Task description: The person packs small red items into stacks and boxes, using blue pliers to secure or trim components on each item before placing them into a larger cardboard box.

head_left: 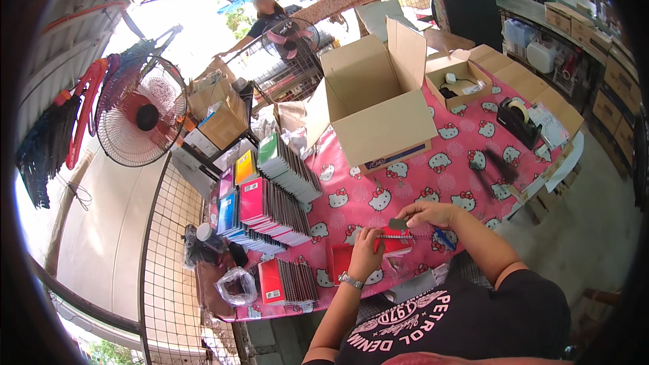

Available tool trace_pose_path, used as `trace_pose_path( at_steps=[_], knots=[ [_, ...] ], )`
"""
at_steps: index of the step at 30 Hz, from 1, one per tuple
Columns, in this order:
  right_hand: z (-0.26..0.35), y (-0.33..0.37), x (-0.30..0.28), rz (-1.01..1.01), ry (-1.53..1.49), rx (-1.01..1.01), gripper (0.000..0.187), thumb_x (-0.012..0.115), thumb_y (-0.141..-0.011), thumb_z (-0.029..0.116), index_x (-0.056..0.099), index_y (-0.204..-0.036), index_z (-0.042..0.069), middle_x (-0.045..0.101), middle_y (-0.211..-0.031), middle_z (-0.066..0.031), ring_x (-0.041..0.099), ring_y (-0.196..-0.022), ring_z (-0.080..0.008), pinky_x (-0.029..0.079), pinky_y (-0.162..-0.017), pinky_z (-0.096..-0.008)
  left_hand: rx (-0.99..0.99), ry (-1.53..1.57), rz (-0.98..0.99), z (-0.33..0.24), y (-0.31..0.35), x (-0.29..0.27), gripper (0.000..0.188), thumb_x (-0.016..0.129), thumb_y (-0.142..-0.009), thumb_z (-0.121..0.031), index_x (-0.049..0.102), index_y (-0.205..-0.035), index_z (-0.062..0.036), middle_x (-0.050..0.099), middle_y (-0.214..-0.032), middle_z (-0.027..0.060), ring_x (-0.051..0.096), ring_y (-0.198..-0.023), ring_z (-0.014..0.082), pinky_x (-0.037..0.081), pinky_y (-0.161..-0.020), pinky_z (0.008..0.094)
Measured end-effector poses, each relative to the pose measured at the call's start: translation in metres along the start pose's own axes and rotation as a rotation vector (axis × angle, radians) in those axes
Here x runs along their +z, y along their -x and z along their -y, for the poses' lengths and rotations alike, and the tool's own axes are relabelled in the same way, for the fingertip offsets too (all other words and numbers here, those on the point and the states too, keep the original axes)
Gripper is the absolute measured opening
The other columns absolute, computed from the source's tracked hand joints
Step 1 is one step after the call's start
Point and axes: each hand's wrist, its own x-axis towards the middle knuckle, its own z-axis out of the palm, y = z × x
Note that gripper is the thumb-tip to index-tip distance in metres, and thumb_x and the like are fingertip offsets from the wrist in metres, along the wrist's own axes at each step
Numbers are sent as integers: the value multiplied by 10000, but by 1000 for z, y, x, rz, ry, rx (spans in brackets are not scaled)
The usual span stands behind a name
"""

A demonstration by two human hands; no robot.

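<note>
At the table's near edge, my left hand [366, 250] has its fingers curled over a red spiral notebook [340, 258], pressed on it. My right hand [430, 213] pinches a small dark grey flat piece [399, 224] just above the notebook's wire side. More red cover [395, 245] shows beneath the hands, partly hidden by them. A blue pen-like thing [445, 239] lies beside my right wrist. Left of my left hand stands a row of red notebooks [287, 281], spirals up.
Stacks of pink notebooks [270, 209], blue notebooks [230, 213] and green notebooks [287, 162] stand on the left. An open carton [385, 122] sits at the back. To the right are a tape dispenser [519, 120] and a small box [460, 100]. A person [263, 17] stands beyond the table.
</note>
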Motion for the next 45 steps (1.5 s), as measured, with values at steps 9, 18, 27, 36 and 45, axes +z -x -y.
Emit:
trace_pose_path(
  at_steps=[9,18,27,36,45],
  knots=[
    [-12,-11,-5,133,-413,-111,425,698,-827,202,653,-1196,-4,659,-1172,-74,602,-1056,-152,447,-962,-303,-7,9,13,10,-5,-1,308,718,-794,-61,620,-1086,-53,604,-1083,146,556,-1061,367,459,-934,439],
    [22,-23,8,77,383,93,389,683,-856,219,659,-1187,16,665,-1115,-34,575,-1083,-133,411,-986,-295,-236,186,118,3,-7,-6,291,697,-842,-53,582,-1107,-21,594,-1062,172,606,-969,341,511,-812,399],
    [-15,-38,-30,-391,441,-26,445,752,-799,354,707,-1120,50,677,-1119,-103,591,-1140,-195,489,-919,-332,-136,212,-2,24,-9,4,251,682,-892,-52,575,-1113,-7,632,-1009,113,657,-833,187,527,-704,305],
    [-110,27,-38,-999,1269,151,768,664,-849,486,403,-1478,130,343,-1545,-158,266,-1431,-447,250,-1122,-621,-437,452,-242,12,12,15,201,649,-957,-123,601,-1112,-5,657,-827,72,675,-698,117,520,-583,256],
    [-152,86,13,-1084,1196,-60,584,676,-866,281,509,-1358,15,527,-1309,-211,482,-1211,-396,384,-1030,-502,-315,449,-276,11,0,27,247,683,-946,-163,607,-1101,13,611,-827,52,635,-701,78,559,-590,252]
  ],
)
